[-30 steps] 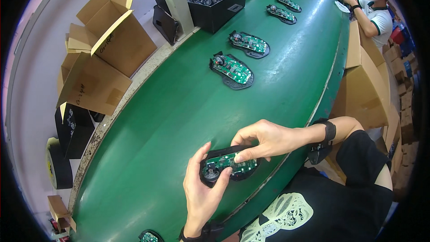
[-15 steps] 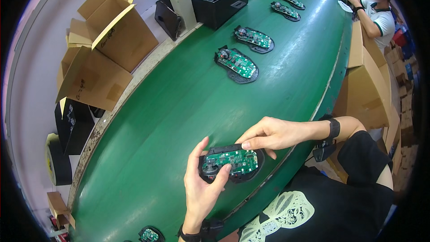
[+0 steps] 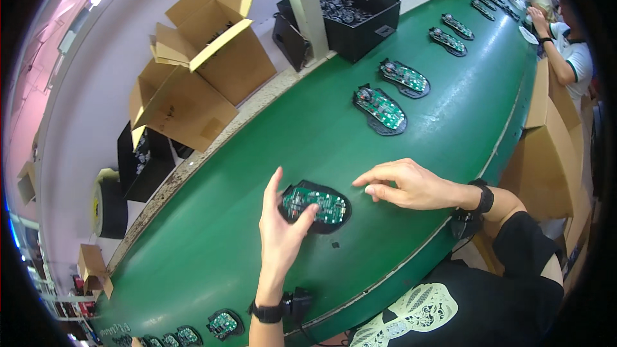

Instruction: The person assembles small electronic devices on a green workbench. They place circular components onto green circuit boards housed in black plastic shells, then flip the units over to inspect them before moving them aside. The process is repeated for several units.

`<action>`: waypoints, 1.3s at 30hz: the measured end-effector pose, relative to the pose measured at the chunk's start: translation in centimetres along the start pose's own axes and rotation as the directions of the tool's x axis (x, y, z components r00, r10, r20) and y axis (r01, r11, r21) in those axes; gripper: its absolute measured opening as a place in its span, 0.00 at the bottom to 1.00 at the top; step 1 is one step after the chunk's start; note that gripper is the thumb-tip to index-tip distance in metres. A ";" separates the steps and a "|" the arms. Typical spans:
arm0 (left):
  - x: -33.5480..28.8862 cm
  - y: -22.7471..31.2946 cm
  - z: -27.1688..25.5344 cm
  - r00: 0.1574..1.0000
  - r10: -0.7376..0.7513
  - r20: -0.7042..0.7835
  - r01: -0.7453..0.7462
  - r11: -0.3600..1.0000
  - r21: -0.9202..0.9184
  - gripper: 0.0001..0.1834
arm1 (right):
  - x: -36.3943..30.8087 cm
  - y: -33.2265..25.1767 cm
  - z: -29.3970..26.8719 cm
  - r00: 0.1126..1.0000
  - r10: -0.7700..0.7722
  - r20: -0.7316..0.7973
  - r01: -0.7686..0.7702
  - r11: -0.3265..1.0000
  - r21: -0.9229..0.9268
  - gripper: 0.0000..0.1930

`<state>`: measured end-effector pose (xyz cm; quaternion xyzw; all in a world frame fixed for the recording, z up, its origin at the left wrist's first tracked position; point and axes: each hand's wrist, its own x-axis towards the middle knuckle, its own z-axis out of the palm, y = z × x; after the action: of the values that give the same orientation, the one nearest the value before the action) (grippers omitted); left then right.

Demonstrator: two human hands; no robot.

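Centrally in the frame, the left hand (image 3: 281,228) has thumb and fingers clamped on the left end of a black mouse base (image 3: 339,193) bearing a green circuit board (image 3: 328,208). Right of centre, the right hand (image 3: 411,184) hovers over the green belt (image 3: 385,244), thumb and index finger slightly apart.

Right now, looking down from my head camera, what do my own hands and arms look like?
Your left hand and right hand are ungloved. Each wrist wears a black band, left and right, with a small black device beside it, left and right. A black sleeve ends near your right elbow; your left sleeve isn't in view.
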<state>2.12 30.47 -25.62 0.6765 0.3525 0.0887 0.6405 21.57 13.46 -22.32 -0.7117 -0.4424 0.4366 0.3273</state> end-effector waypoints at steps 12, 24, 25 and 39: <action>4.9 -1.9 1.3 0.943 0.311 -0.118 -0.232 0.871 0.433 0.50 | 0.8 2.2 1.0 0.976 -0.151 -0.160 0.122 0.977 -0.176 0.12; -3.8 -0.2 0.3 0.902 0.430 -0.035 -0.340 0.760 0.554 0.35 | 1.9 4.0 1.7 0.958 -0.226 -0.180 0.199 0.968 -0.152 0.12; -4.5 -0.5 0.8 0.871 0.491 0.002 -0.411 0.727 0.551 0.24 | 2.2 3.9 1.7 0.963 -0.206 -0.174 0.190 0.976 -0.106 0.13; -7.6 -5.6 3.1 1.000 0.013 0.001 -0.012 0.964 -0.267 0.15 | -0.1 0.4 8.9 0.988 -0.008 0.152 -0.053 0.920 0.389 0.16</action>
<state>-3.76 23.06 -28.84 0.5863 0.3321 0.1386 0.7258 13.60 13.90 -26.18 -0.6017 -0.3614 0.5725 0.4237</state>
